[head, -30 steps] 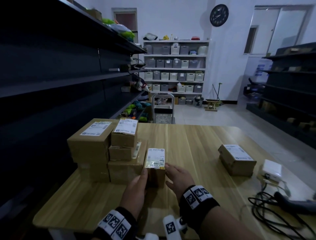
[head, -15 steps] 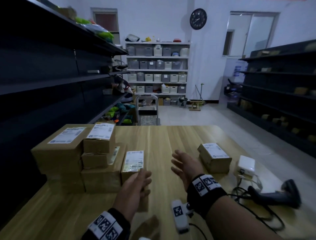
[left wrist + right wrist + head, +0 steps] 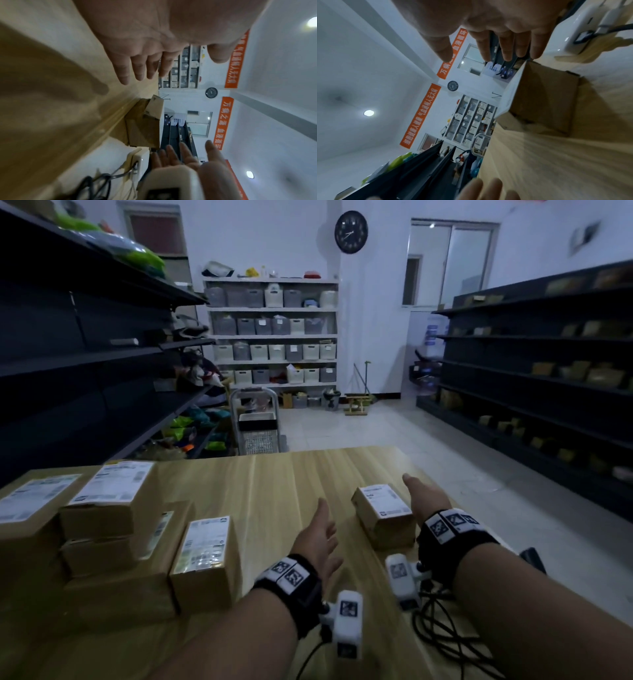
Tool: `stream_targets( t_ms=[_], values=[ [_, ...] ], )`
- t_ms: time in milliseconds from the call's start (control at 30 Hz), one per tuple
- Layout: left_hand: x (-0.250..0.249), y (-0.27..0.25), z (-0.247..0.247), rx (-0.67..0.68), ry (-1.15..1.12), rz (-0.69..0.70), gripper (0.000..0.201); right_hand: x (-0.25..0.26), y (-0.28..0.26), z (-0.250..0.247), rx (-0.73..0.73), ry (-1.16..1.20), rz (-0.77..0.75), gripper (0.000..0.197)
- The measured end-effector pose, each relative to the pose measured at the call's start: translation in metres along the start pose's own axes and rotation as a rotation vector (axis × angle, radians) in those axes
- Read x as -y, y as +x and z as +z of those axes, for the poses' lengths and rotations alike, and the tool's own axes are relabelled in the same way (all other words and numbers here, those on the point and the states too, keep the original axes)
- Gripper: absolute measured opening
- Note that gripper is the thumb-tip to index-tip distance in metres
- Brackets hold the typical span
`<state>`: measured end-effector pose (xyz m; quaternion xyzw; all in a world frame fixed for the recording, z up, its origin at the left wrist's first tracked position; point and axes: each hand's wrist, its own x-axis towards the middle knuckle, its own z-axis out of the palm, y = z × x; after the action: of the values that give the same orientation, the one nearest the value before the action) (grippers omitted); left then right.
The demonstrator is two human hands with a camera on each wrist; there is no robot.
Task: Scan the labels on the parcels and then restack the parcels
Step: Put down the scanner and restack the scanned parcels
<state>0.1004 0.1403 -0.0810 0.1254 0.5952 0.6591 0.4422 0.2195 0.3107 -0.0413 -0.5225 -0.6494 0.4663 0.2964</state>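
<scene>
A stack of brown labelled parcels (image 3: pixel 102 508) stands at the table's left. A small labelled parcel (image 3: pixel 205 549) sits against its right side. A lone labelled parcel (image 3: pixel 385 517) (image 3: pixel 144 125) (image 3: pixel 544 100) lies at mid-right. My left hand (image 3: pixel 320 532) (image 3: pixel 137 67) hovers open just left of it, fingers straight, holding nothing. My right hand (image 3: pixel 424 496) (image 3: pixel 496 44) is open on the parcel's right side, fingers extended past its far corner. Neither hand plainly touches the parcel.
A white adapter box (image 3: pixel 140 159) (image 3: pixel 583 27) with black cables (image 3: pixel 442 631) lies at the near right of the wooden table (image 3: pixel 274 481). A dark scanner part (image 3: pixel 532 556) shows behind my right arm. Dark shelving flanks both sides; a trolley (image 3: pixel 255 419) stands beyond the table.
Both hands let go of the small labelled parcel beside the stack and moved right, spreading to either side of the lone parcel. My view turned right.
</scene>
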Motion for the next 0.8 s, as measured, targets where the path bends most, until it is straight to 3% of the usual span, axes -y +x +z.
stream_targets(
  t_ms=[167, 300, 367, 500, 567, 700, 800],
  values=[
    [-0.004, 0.006, 0.041, 0.135, 0.055, -0.065, 0.067, -0.025, 0.019, 0.000, 0.025, 0.059, 0.211, 0.072],
    [0.002, 0.011, 0.051, 0.197, 0.076, -0.027, 0.078, -0.040, 0.025, 0.005, 0.067, 0.186, 0.246, 0.067],
    [0.004, 0.009, 0.047, 0.182, 0.096, 0.011, 0.074, -0.042, 0.024, 0.007, 0.075, 0.204, 0.235, 0.066],
    [0.003, 0.000, 0.029, 0.092, 0.138, 0.110, 0.076, -0.024, -0.009, 0.010, 0.139, 0.299, 0.176, 0.026],
    [-0.003, -0.010, 0.012, 0.018, 0.215, 0.206, 0.083, -0.010, -0.031, 0.017, 0.172, 0.386, 0.162, 0.024],
    [-0.029, -0.047, -0.032, -0.155, 0.297, 0.374, 0.094, 0.019, -0.074, 0.050, 0.263, 0.535, 0.091, 0.039],
    [-0.046, -0.077, -0.069, -0.271, 0.279, 0.429, 0.113, 0.041, -0.107, 0.082, 0.376, 0.519, 0.026, 0.020]
  ],
)
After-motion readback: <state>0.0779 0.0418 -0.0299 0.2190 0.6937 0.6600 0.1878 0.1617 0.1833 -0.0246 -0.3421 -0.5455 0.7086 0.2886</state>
